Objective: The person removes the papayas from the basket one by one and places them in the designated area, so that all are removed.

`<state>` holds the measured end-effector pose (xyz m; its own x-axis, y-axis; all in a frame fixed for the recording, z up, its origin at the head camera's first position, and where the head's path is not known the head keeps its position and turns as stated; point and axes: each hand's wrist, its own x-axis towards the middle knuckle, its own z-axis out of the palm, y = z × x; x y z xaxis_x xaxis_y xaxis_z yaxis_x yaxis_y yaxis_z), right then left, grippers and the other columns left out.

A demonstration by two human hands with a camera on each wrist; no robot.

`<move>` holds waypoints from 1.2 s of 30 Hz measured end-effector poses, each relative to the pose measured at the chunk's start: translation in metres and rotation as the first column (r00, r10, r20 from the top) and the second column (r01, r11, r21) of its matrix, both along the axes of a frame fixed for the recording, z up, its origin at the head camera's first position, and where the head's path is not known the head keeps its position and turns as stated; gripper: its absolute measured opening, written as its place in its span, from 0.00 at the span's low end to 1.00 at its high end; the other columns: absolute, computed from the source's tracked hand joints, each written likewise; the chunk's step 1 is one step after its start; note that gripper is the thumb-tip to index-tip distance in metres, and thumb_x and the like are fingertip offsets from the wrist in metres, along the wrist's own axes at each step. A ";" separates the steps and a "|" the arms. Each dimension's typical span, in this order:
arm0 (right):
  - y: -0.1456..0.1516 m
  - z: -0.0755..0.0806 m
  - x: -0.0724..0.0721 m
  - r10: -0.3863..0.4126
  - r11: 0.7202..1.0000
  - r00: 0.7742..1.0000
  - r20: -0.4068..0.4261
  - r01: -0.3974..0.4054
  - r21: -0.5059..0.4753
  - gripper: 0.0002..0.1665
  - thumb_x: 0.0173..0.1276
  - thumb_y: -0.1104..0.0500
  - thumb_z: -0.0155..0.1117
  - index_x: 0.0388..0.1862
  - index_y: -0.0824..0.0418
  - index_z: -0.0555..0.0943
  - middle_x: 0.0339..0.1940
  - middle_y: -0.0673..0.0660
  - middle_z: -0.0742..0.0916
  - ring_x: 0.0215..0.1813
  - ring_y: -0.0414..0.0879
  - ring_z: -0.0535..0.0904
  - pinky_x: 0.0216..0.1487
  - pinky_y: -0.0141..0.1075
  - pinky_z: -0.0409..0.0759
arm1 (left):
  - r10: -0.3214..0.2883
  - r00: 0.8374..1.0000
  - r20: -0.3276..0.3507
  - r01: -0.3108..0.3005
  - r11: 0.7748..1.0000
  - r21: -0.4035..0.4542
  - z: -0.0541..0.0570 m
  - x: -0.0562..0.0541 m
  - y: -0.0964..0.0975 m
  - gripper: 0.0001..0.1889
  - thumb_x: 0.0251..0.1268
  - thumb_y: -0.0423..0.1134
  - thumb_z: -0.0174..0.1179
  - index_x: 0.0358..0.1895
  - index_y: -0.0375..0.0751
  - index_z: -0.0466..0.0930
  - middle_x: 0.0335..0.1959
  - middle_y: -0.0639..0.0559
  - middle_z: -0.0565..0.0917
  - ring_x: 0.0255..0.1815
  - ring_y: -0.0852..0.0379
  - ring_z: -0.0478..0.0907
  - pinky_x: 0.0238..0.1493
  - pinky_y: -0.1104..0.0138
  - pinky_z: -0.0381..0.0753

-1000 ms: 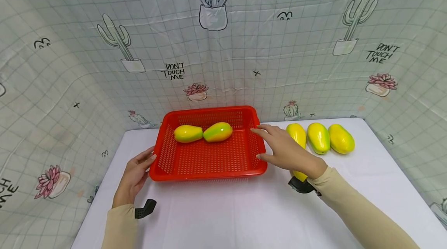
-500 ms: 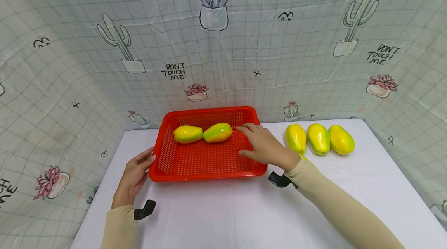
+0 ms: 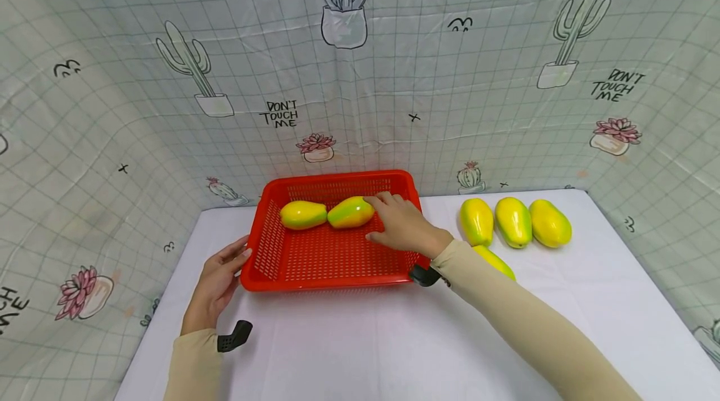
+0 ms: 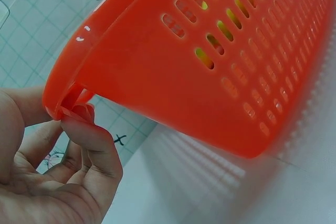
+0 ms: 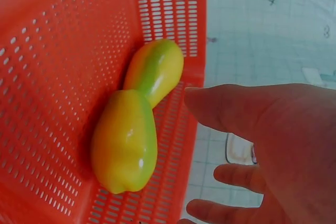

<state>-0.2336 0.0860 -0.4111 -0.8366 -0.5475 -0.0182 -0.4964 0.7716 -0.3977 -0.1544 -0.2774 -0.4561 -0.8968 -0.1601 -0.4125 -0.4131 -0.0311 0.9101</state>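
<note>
A red plastic basket [image 3: 337, 257] with slotted walls holds two yellow-green papayas lying end to end, a left papaya [image 3: 302, 215] and a right papaya [image 3: 351, 212]. My left hand [image 3: 216, 279] pinches the basket's left rim between thumb and finger, as the left wrist view shows. Over the basket's right half, my right hand [image 3: 406, 226] hangs with its fingers spread and nothing in them. In the head view its fingertips overlap the right papaya's end. The right wrist view shows a gap between the thumb [image 5: 226, 106] and the papayas.
Right of the basket, several more papayas lie on the white tablecloth [image 3: 349, 345]. One papaya [image 3: 495, 262] is partly covered by my right sleeve; a papaya [image 3: 477, 221] lies behind it. A patterned cloth wall [image 3: 382, 76] rises behind the basket.
My right hand has moved left from the basket's right rim to over its inside, near the right papaya. The left hand, basket and papayas have stayed put.
</note>
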 end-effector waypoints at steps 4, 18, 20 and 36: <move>-0.007 -0.003 -0.008 -0.020 0.999 0.999 0.027 0.020 0.027 0.47 0.71 0.50 0.75 0.81 0.64 0.66 0.75 0.68 0.74 0.72 0.65 0.71 0.72 0.60 0.73 | 0.002 1.000 -0.008 -0.002 1.000 0.001 -0.001 0.000 -0.001 0.32 0.84 0.41 0.54 0.85 0.43 0.58 0.76 0.45 0.67 0.53 0.67 0.78 0.54 0.75 0.84; -0.025 -0.016 -0.033 -0.100 0.989 0.990 0.100 0.088 0.122 0.49 0.72 0.46 0.73 0.83 0.63 0.63 0.74 0.69 0.73 0.71 0.65 0.70 0.73 0.60 0.72 | 0.004 1.000 -0.028 -0.004 1.000 -0.001 -0.003 0.000 -0.001 0.31 0.84 0.39 0.55 0.84 0.42 0.60 0.64 0.54 0.74 0.51 0.67 0.80 0.51 0.74 0.85; -0.028 -0.016 -0.035 -0.109 0.987 0.988 0.109 0.094 0.132 0.49 0.72 0.45 0.73 0.82 0.62 0.63 0.74 0.69 0.73 0.71 0.65 0.71 0.72 0.59 0.73 | 0.004 1.000 -0.028 -0.004 1.000 0.001 -0.003 0.000 -0.002 0.31 0.84 0.38 0.55 0.84 0.42 0.60 0.64 0.55 0.74 0.51 0.66 0.80 0.51 0.74 0.85; -0.050 -0.019 -0.044 -0.183 0.974 0.958 0.220 0.145 0.175 0.49 0.72 0.45 0.72 0.85 0.58 0.62 0.76 0.69 0.71 0.77 0.67 0.65 0.75 0.60 0.69 | 0.002 0.999 -0.041 -0.002 1.000 -0.001 -0.003 0.001 -0.002 0.31 0.84 0.39 0.55 0.84 0.41 0.61 0.65 0.52 0.74 0.53 0.64 0.80 0.51 0.74 0.85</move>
<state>-0.2776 0.0364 -0.4297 -0.8767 -0.3781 -0.2974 -0.2654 0.8958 -0.3564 -0.1535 -0.2796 -0.4594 -0.9126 -0.1627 -0.3752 -0.3753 -0.0310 0.9264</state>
